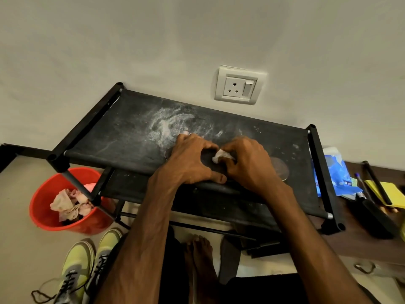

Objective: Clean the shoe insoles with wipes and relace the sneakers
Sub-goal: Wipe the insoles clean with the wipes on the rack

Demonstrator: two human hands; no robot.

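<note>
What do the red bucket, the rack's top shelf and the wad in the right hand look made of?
Red bucket: likely plastic, smooth, slightly glossy. Top shelf: apparently black fabric stretched between rods, matte, smeared with white dust. Wad pinched by the right hand: crumpled white wipe or tissue, soft-looking; which one is unclear.

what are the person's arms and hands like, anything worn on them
bare throughout: the left hand and right hand wear no gloves, the left arm and right arm show no sleeves, and no watch or band at either wrist
</note>
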